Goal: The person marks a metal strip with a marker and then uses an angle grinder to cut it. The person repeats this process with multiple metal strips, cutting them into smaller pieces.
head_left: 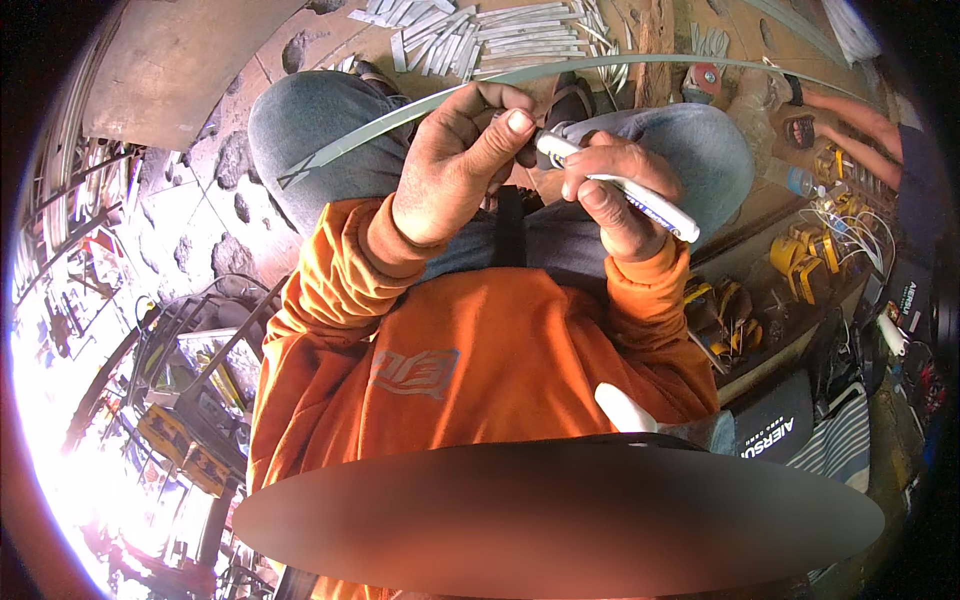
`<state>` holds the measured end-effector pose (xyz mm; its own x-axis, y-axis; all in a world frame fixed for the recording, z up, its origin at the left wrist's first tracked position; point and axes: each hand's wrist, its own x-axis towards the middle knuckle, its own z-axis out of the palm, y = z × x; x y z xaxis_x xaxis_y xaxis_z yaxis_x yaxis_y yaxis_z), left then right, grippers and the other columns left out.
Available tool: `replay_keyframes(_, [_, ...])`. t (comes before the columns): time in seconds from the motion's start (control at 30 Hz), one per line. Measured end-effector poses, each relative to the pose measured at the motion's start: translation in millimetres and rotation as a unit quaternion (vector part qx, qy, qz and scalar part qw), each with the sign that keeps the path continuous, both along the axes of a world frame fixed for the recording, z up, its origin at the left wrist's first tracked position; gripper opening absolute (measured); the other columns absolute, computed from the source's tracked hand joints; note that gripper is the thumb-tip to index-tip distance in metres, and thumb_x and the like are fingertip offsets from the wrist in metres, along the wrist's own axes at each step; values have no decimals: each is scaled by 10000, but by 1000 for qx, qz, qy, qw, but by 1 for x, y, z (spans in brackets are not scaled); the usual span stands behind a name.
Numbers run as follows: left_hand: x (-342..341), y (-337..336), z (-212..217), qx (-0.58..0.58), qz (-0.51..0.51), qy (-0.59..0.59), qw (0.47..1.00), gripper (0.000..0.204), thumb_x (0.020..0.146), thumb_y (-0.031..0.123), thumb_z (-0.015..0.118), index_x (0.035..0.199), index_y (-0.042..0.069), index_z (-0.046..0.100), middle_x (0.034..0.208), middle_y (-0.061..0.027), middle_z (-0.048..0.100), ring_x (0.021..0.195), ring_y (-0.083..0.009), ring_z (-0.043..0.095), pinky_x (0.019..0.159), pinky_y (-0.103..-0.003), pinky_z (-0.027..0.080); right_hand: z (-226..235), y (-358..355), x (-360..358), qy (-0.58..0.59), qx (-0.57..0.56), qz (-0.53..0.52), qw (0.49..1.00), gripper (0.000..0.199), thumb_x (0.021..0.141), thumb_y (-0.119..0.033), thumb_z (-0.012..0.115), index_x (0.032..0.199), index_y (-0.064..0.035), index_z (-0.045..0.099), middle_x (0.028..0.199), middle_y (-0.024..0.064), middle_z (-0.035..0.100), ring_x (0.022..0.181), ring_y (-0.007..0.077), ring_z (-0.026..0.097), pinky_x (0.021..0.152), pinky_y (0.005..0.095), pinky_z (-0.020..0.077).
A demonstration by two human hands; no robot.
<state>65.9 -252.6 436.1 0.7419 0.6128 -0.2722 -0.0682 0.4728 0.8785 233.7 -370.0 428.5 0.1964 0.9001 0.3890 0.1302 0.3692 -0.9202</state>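
at the upper centre of the frame, the left hand (455,165) has its grip closed on one long, thin, pale green strip (400,115) that arcs across the top. just right of it, the right hand (615,190) grips one white marker (640,200), its tip near the strip. many short cut strips (500,40) lie on the floor above, too many to count. a black bag with white lettering (775,425) sits at the lower right.

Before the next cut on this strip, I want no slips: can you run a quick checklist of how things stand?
1. Left hand pinches the long thin strip: ok.
2. Right hand has a closed grip on the white-handled knife: ok.
3. Blade position on the strip: cannot tell, fingers hide it.
4. Left thumb away from the knife tip: not ok, right beside it.
5. Work held over the knees: ok.
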Motion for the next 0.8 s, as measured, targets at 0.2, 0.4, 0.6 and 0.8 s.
replay_keyframes(0.2, [-2,-6,-6,227,-14,90,970,389,1055,321,548,870,-10,637,700,-152,591,635,-257,576,609,-384,469,0,-4,-7,85,-27,13,996,124,952,-113,610,1017,-26,670,824,84,684,632,152,587,619,300,491])
replay_keyframes(0.4, [-5,-3,-5,277,-10,142,950,482,1060,376,497,789,16,669,686,-214,640,638,-430,636,571,-479,493,-1,2,-14,-21,-19,28,999,95,936,-96,621,983,-24,660,763,66,607,623,173,499,580,312,406])
replay_keyframes(0.6, [-5,-2,-11,326,-24,135,935,354,1057,343,498,1002,11,608,684,-227,600,649,-449,606,592,-489,495,-2,4,-13,-83,5,28,996,110,935,-131,640,968,-27,655,751,69,597,636,191,513,606,335,424])
replay_keyframes(0.8, [-3,4,-2,113,-63,37,991,428,1080,402,445,1074,14,625,834,-114,667,720,-282,626,639,-402,492,-8,3,-17,-15,42,-87,995,167,947,-210,653,943,-43,653,749,54,605,695,200,546,728,377,486])
